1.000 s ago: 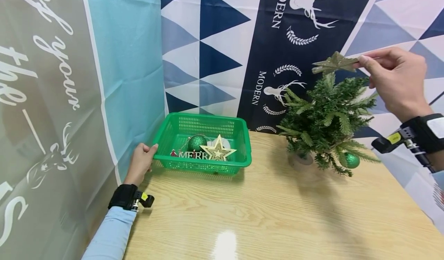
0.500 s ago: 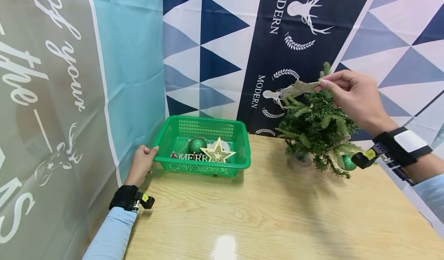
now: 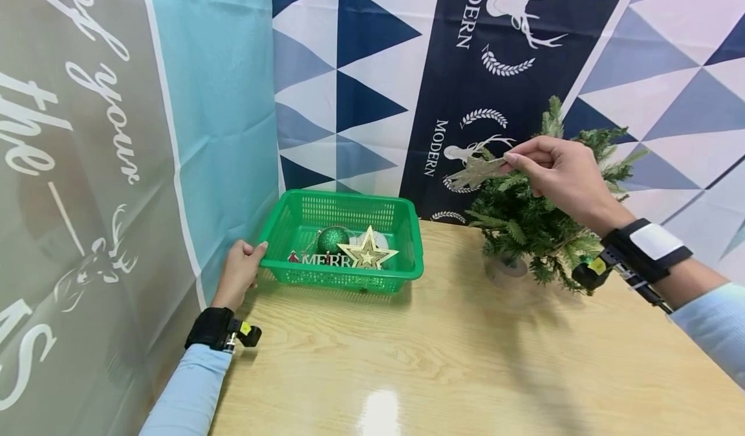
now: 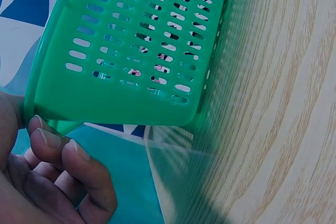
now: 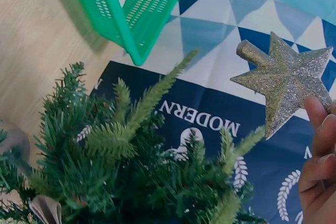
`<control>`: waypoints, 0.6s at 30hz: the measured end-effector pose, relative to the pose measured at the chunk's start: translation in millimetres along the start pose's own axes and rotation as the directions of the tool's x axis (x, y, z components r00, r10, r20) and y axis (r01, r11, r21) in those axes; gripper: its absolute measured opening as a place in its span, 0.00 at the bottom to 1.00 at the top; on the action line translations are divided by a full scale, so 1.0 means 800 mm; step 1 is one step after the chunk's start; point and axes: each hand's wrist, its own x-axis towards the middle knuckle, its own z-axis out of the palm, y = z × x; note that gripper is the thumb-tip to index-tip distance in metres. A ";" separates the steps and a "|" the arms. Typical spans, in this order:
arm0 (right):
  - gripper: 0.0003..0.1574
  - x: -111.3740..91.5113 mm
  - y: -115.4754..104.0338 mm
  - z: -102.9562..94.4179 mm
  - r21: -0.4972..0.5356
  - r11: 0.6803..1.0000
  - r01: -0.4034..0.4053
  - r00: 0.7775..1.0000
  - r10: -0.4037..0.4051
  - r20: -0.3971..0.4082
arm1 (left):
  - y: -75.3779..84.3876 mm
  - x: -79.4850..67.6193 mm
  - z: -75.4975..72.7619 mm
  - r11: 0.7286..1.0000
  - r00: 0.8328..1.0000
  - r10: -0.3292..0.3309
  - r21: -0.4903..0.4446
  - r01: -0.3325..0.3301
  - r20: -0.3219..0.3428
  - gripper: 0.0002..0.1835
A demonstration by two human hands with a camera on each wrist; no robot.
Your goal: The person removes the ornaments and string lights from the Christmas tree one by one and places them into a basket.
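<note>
My left hand (image 3: 237, 274) grips the left front corner of a green perforated plastic basket (image 3: 414, 269), thumb on the rim and fingers curled below it. In the left wrist view, the basket's end wall (image 4: 115, 100) stands just beyond those fingers. A glittery gold star tree topper (image 3: 477, 172) is pinched by one point in my right hand (image 3: 564, 174). That hand is in front of the upper part of a small artificial Christmas tree (image 3: 518, 219) and hides some of its branches. The right wrist view shows the topper's hollow stem and ridged face (image 5: 289, 77), apart from the branches.
Inside the basket lie a green glitter ball (image 3: 334, 239), a gold star ornament (image 3: 368, 250) and white lettering (image 3: 326, 261) reading "MERR". Patterned cloth (image 3: 361, 99) hangs behind and to the left of the wooden table (image 3: 407, 352). The tree stands on a pale base (image 3: 506, 269).
My right hand has carried the star topper from above the treetop left and down to the tree's left side. My left hand stays on the basket corner.
</note>
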 end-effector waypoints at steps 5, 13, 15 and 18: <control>0.15 0.001 0.002 0.010 -0.012 1.000 0.009 1.000 -0.009 0.022 | 0.000 0.001 0.000 1.000 1.000 0.003 0.006 -0.003 -0.008 0.20; 0.14 0.008 0.000 0.026 -0.009 1.000 0.017 0.999 -0.017 0.031 | 0.004 0.000 0.000 1.000 1.000 0.003 0.001 -0.003 -0.006 0.20; 0.14 0.010 0.000 0.029 -0.007 1.000 0.020 0.999 -0.020 0.029 | 0.004 0.001 0.000 1.000 1.000 -0.001 0.002 0.001 -0.006 0.20; 0.14 0.013 0.001 0.033 0.005 1.000 0.015 0.999 -0.015 0.037 | 0.003 0.000 0.001 1.000 1.000 -0.003 0.007 0.003 -0.011 0.19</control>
